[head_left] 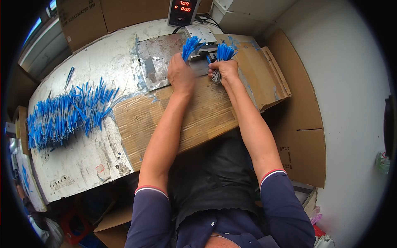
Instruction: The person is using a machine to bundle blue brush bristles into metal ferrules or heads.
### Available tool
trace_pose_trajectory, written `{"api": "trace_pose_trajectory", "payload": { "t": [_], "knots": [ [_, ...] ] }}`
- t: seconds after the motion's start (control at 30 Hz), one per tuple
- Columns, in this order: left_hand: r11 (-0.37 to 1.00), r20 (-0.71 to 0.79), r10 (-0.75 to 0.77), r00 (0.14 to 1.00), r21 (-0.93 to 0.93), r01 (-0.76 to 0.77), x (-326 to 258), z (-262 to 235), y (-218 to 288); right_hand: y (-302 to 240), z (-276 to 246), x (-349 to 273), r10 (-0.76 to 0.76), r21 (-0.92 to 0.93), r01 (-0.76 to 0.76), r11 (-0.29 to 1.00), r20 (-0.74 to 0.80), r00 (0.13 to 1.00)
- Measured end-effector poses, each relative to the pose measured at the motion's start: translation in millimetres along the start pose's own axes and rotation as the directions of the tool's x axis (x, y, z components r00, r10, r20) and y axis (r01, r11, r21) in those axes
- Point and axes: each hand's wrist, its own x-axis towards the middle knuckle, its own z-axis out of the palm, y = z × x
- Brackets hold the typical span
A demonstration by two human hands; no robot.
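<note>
My left hand (pixel 180 75), partly blurred, is closed around a bunch of thin blue sticks (pixel 190 46), whose blue ends fan out above the fingers. To its right, my right hand (pixel 228 70) grips another bundle of blue sticks (pixel 225 52). Thin grey wire-like ends poke out below that fist. Between the two hands sits a small machine's dark metal block (pixel 203 52). A blue piece shows beside the block, close to my right thumb; whether the hand holds it I cannot tell.
A big pile of blue sticks with thin wire ends (pixel 66 111) lies on the worn white table (pixel 74 173) at left. Flattened cardboard (pixel 173 120) covers the near edge. A red-lit display box (pixel 182 12) stands behind the machine. Cardboard boxes (pixel 80 20) line the back.
</note>
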Motion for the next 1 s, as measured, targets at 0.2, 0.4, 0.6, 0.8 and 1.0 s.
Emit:
{"api": "trace_pose_trajectory", "payload": {
  "t": [0.2,0.4,0.6,0.8,1.0],
  "knots": [
    [0.982,-0.135,0.189,0.973,0.019,-0.188,2.3,4.0,-0.5,6.5,-7.0,2.1,-0.004,0.249,-0.007,0.968,0.046,0.999],
    [0.984,0.147,0.121,0.982,0.110,-0.138,-2.8,0.8,0.0,11.5,-22.1,-8.6,-0.019,0.343,-0.012,0.939,0.087,0.996],
    [0.986,0.155,0.115,0.981,0.106,-0.132,-2.1,-0.2,0.0,12.5,-17.0,-18.7,-0.094,0.231,0.077,0.970,0.060,0.994],
    [0.991,0.158,0.107,0.982,0.069,-0.118,-1.8,-1.4,3.0,12.1,-22.7,-16.9,-0.058,0.239,0.030,0.971,0.111,0.992],
    [0.973,0.233,0.167,0.958,0.116,-0.198,-3.2,-0.8,-0.1,11.9,-29.7,-19.6,0.006,0.315,-0.062,0.947,0.175,0.985]
  ]
}}
